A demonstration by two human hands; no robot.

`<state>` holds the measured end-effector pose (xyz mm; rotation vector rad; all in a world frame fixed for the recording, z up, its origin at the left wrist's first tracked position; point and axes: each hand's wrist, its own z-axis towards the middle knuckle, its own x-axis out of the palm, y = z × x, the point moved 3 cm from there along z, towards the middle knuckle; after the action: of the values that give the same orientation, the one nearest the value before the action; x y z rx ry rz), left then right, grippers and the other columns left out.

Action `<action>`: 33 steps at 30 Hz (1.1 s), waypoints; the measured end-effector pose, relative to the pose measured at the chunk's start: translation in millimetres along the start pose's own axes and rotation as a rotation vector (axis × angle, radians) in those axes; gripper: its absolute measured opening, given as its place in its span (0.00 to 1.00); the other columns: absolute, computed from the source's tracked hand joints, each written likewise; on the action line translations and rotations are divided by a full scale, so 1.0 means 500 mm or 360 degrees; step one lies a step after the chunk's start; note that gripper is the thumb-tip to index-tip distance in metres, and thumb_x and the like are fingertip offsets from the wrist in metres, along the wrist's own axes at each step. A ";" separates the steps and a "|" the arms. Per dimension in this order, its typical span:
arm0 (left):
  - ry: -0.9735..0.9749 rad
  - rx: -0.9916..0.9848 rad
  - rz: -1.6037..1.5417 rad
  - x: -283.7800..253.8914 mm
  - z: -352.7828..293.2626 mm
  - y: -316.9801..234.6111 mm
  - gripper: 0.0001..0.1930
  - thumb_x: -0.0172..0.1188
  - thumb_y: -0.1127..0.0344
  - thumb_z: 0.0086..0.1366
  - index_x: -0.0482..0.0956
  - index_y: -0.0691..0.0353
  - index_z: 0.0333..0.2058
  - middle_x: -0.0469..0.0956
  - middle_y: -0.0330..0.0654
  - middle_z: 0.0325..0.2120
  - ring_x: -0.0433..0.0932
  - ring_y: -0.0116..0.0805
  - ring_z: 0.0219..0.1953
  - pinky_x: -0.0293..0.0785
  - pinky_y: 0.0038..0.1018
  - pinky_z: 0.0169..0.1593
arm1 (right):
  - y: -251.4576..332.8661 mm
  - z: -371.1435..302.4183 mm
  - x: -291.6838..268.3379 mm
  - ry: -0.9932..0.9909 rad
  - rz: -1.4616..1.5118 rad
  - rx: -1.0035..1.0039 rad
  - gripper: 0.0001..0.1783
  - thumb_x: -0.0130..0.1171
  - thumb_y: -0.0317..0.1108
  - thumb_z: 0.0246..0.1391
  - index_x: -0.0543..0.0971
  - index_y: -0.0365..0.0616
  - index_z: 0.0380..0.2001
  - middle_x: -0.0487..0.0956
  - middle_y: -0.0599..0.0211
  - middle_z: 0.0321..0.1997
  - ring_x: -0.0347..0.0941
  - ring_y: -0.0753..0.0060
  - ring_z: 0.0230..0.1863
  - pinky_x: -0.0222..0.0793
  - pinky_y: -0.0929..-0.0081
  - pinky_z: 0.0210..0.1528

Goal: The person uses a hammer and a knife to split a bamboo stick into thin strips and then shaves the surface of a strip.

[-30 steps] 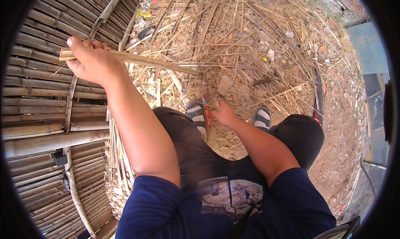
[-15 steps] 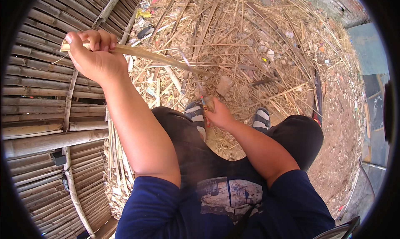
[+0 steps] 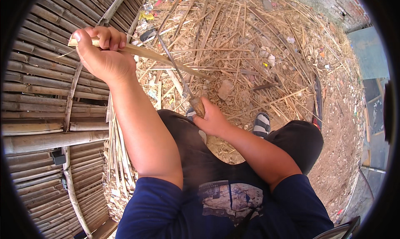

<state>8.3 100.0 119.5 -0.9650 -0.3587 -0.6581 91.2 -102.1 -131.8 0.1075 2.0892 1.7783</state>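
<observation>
My left hand point(image 3: 106, 55) is raised on the left, its fingers closed around one end of a split bamboo strip point(image 3: 152, 55). From that grip the strip slants down to the right over the littered ground. Low in the middle, my right hand point(image 3: 210, 118) is closed on the wooden handle of a knife point(image 3: 197, 106). Its long narrow blade points up and to the left, crossing the strip in the picture. Whether blade and strip touch, I cannot tell.
A slatted bamboo wall point(image 3: 37, 78) rises close on my left. Bamboo shavings and offcuts point(image 3: 237, 39) cover the ground ahead, with a stone point(image 3: 225, 89) among them. My sandalled foot point(image 3: 261, 124) rests below; bare dirt point(image 3: 337, 151) and grey-blue panels point(image 3: 368, 51) lie to the right.
The knife has swung further to the left, and its blade now crosses the strip in view. My right hand has come slightly nearer to me; the left hand has shifted a little right with the strip.
</observation>
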 end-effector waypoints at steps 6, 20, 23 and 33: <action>-0.0128 0.0031 0.0013 -0.017 0.007 0.003 0.17 0.52 0.47 0.73 0.69 0.50 0.29 0.59 0.31 0.16 0.56 0.24 0.18 0.55 0.25 0.26 | -0.194 -0.015 -0.041 -0.0235 -0.0412 0.0403 0.33 0.62 0.37 0.48 0.72 0.39 0.59 0.82 0.39 0.40 0.80 0.40 0.46 0.74 0.53 0.49; 0.0061 0.0211 -0.0051 0.032 -0.037 0.009 0.15 0.60 0.55 0.72 0.67 0.55 0.35 0.65 0.31 0.19 0.60 0.20 0.17 0.58 0.21 0.21 | 0.141 -0.080 -0.264 -0.0077 -0.0210 0.0477 0.27 0.63 0.38 0.51 0.75 0.35 0.52 0.78 0.61 0.26 0.78 0.64 0.28 0.75 0.62 0.35; 0.0087 0.0369 -0.0030 0.059 -0.054 -0.036 0.14 0.61 0.56 0.72 0.68 0.57 0.38 0.67 0.33 0.20 0.62 0.20 0.18 0.59 0.21 0.21 | 0.198 -0.146 -0.371 -0.0205 -0.0631 0.0070 0.24 0.63 0.38 0.50 0.76 0.36 0.49 0.78 0.61 0.27 0.78 0.63 0.26 0.74 0.63 0.32; -0.0103 0.0875 -0.0222 -0.065 -0.132 -0.386 0.06 0.55 0.61 0.74 0.69 0.53 0.38 0.65 0.30 0.18 0.62 0.18 0.16 0.59 0.19 0.17 | 0.039 -0.298 -0.569 -0.1023 -0.0346 0.0334 0.11 0.59 0.33 0.50 0.76 0.38 0.35 0.73 0.65 0.20 0.69 0.73 0.15 0.64 0.71 0.18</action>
<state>-143.4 -21.1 189.5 -0.4392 -0.6300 -0.6095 298.2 -324.6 -26.0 0.4307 1.7223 1.1839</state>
